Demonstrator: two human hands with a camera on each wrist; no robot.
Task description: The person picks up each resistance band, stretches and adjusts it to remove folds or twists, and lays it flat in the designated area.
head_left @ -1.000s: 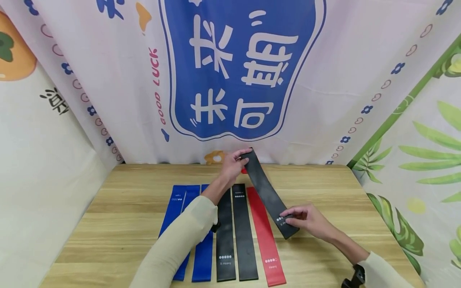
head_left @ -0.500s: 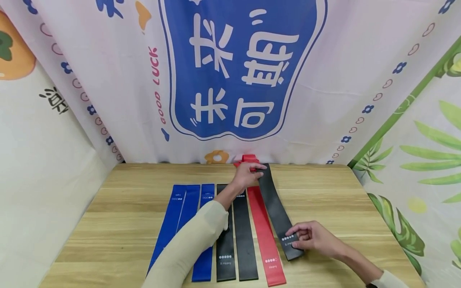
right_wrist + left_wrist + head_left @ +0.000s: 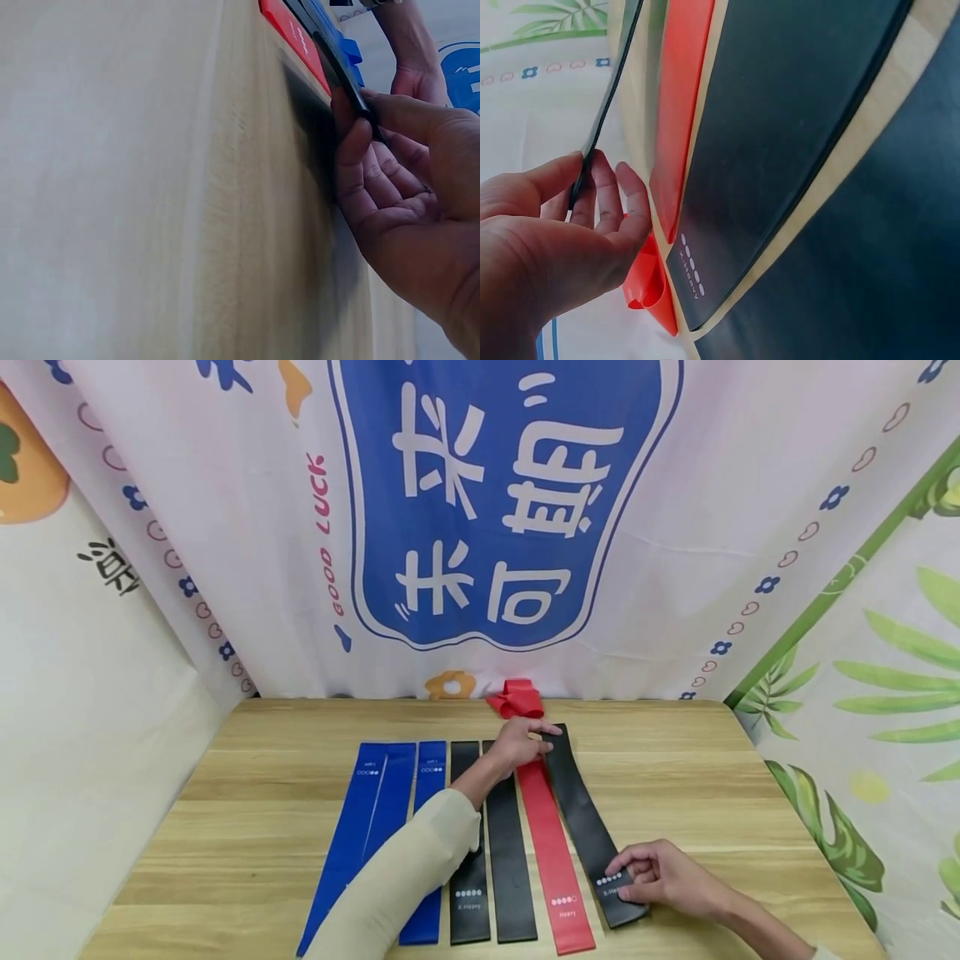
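Note:
A black resistance band marked X-Heavy stretches between both hands, right of the flat red resistance band. My left hand pinches its far end between thumb and fingers, as the left wrist view also shows of that hand. Its near end is pinched by my right hand, and in the right wrist view the right hand holds the band's edge just above the wood, over a shadow. To the left lie two black bands, one of them a black band partly under my left arm.
Blue resistance bands marked Light lie at the left of the row, partly hidden by the left sleeve. A crumpled red band sits at the back edge of the wooden table, against the printed curtain.
Both hands have lowered the black band and brought it toward the near right, beside the red one. The crumpled red band at the back has come into full view.

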